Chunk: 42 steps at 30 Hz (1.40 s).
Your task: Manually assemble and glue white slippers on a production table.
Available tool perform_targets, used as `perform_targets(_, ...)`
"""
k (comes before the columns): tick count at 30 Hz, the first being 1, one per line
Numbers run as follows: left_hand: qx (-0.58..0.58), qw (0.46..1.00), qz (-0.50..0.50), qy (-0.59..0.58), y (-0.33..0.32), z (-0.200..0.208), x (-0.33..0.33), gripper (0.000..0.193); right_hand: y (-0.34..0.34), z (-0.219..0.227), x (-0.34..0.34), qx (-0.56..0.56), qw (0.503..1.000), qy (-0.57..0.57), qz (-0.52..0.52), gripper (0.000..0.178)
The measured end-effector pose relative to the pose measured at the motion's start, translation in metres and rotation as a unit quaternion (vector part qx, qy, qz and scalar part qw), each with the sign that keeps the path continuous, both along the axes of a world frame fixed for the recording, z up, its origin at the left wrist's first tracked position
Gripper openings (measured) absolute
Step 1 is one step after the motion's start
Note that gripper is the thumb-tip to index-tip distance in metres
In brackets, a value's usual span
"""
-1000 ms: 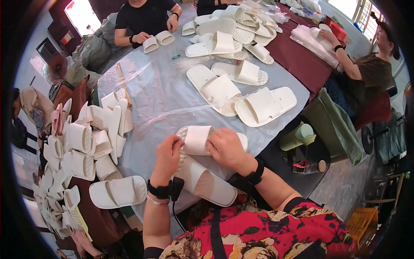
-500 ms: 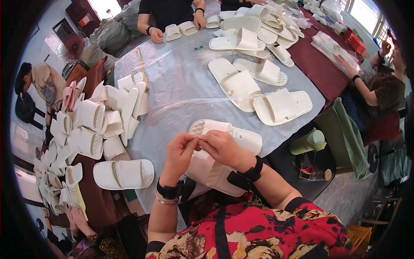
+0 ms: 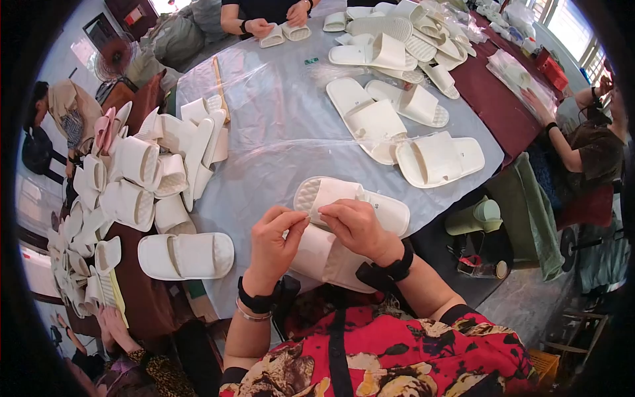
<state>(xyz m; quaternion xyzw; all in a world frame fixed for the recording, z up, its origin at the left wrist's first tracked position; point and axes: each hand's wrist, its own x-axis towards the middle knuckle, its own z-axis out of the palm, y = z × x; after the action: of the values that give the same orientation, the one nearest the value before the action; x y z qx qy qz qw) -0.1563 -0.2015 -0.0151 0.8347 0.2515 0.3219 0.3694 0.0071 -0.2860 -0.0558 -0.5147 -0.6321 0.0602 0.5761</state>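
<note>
Since the earlier frames both hands have been drawing back toward the body, and the slipper that was lying flat under them is now sitting closer to the table's near edge, with a second slipper showing more plainly beneath the wrists. The left hand [image 3: 274, 241] is curling its fingers and thumb into a narrow pinch at the near side of the upper slipper [image 3: 350, 202], right where the strap meets the sole. The right hand [image 3: 354, 225] is pressing down on the same strap from the other side, its fingertips bent and nearly meeting those of the left; what exactly is being pinched between them is too small to tell. The upper slipper is lying sole-down on the grey plastic sheet [image 3: 278, 132] covering the table, toe pointing right. The lower slipper [image 3: 324, 258] is resting partly over the table edge, against the person's lap, under both wrists.

To the left, a lone slipper [image 3: 185, 255] is lying flat near the edge, and beyond it a pile of slippers [image 3: 145, 178] is standing stacked on end. Two pairs [image 3: 410, 135] are lying farther out on the sheet. At the far side another person's hands [image 3: 278, 23] are holding slippers, and at the right a seated person [image 3: 585, 142] is reaching toward the dark red cloth [image 3: 493, 99].
</note>
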Motion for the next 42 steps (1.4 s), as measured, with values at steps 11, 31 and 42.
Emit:
perform_targets(11,0.030,0.999,-0.013,0.009,-0.003,-0.003,0.003,0.009,-0.004,0.000,0.000,0.017,1.000,-0.013,0.005,0.014)
perform_targets(31,0.064,0.997,-0.015,0.028,-0.006,-0.008,0.008,0.010,-0.004,-0.010,-0.004,-0.005,0.999,-0.034,-0.026,0.010)
perform_targets(42,0.100,0.990,0.015,0.103,-0.014,0.000,0.007,0.008,0.000,-0.016,-0.012,0.002,0.985,-0.147,-0.087,0.014)
